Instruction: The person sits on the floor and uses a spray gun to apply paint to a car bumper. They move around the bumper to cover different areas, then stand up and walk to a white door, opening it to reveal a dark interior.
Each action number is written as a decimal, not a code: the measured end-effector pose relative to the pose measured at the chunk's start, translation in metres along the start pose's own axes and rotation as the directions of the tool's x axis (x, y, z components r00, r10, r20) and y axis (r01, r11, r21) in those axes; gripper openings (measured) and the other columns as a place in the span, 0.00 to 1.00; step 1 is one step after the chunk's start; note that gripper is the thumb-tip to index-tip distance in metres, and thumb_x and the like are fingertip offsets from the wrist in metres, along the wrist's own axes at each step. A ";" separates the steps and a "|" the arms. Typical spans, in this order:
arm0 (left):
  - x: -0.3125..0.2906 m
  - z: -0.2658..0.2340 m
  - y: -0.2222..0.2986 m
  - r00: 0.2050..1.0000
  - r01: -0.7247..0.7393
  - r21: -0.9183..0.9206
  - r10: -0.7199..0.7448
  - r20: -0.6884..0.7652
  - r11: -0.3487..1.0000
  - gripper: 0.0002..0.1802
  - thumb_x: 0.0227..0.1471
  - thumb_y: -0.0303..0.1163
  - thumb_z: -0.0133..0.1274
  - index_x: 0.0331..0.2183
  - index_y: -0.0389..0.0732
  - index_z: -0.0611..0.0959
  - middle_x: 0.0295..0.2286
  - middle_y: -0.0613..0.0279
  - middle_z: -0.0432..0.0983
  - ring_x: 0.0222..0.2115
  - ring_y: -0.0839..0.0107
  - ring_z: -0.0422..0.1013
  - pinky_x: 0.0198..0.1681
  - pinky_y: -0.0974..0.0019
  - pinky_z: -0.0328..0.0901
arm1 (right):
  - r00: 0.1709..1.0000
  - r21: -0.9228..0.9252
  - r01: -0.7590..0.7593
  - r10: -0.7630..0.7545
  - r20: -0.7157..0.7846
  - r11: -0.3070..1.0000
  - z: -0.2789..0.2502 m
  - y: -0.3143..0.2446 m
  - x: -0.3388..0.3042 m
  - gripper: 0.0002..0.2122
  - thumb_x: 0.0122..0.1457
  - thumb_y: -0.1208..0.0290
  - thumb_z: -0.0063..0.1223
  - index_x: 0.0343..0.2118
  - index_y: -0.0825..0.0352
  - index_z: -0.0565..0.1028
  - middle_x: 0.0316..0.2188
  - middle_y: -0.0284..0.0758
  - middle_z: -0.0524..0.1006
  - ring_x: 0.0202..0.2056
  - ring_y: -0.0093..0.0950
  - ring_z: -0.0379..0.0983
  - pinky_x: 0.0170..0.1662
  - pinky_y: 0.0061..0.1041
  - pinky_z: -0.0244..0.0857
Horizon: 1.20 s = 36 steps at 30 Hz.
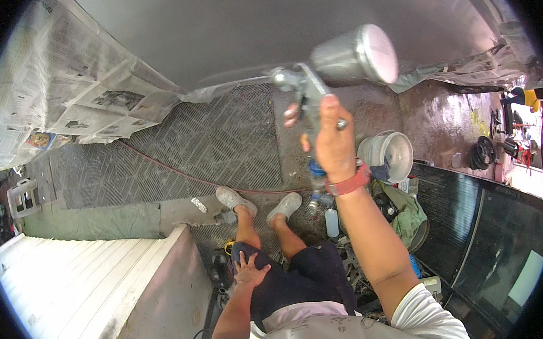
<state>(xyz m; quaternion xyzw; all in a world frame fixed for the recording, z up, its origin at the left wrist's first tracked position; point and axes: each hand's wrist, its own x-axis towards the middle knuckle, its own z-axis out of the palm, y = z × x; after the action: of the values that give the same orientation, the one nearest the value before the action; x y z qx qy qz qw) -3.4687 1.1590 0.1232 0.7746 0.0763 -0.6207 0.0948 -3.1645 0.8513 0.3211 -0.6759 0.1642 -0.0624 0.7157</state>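
My right hand (333, 143), with a red band at its wrist, is closed round the grip of a spray gun (312, 94). The gun has a silver paint cup with a pale lid (378, 53) tilted to the right, and its nozzle end points left and away. Part of it is blurred by motion. A blue and metal fitting hangs below the grip. In front of the gun stretches a large grey panel (239, 30), apart from it. My left hand (250, 271) rests on my left thigh, fingers spread, holding nothing.
Newspaper masking (96, 105) covers the left side of the panel. A reddish hose (179, 170) crosses the dark floor mat (221, 141). On the right stand a white bucket (397, 157), a green cloth (407, 214) and dark glass panels (502, 237). A white ridged panel (75, 284) lies at lower left.
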 end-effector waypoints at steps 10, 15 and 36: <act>0.009 0.006 -0.006 1.000 0.018 0.006 -0.018 -0.017 1.000 0.50 0.50 0.70 0.58 0.70 0.70 0.59 0.74 0.60 0.30 0.73 0.42 0.36 0.68 0.32 0.53 | 0.859 -0.111 0.033 -0.085 -0.505 0.993 -0.157 0.000 -0.017 0.33 0.73 0.39 0.29 0.48 0.70 0.75 0.35 0.39 0.83 0.31 0.27 0.80 0.21 0.23 0.67; 0.009 0.006 -0.005 1.000 0.016 0.001 -0.016 -0.023 1.000 0.51 0.50 0.70 0.58 0.70 0.70 0.59 0.74 0.59 0.31 0.72 0.40 0.37 0.68 0.33 0.53 | 0.715 -0.093 0.089 -0.128 -0.687 0.992 -0.171 -0.007 -0.031 0.33 0.74 0.41 0.28 0.56 0.71 0.72 0.40 0.41 0.83 0.29 0.28 0.79 0.21 0.24 0.67; 0.010 0.019 -0.006 1.000 0.006 0.022 -0.005 -0.024 1.000 0.52 0.51 0.72 0.55 0.71 0.67 0.58 0.73 0.52 0.32 0.71 0.35 0.39 0.71 0.41 0.49 | 0.984 0.080 0.122 -0.131 0.123 0.989 -0.010 -0.028 -0.031 0.29 0.75 0.47 0.38 0.69 0.63 0.65 0.36 0.32 0.81 0.36 0.19 0.75 0.38 0.22 0.72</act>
<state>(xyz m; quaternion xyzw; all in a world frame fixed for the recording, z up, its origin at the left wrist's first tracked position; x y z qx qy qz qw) -3.4859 1.1598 0.1094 0.7828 0.0726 -0.6123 0.0835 -3.1932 0.8491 0.3534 -0.6613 0.0723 -0.0704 0.7433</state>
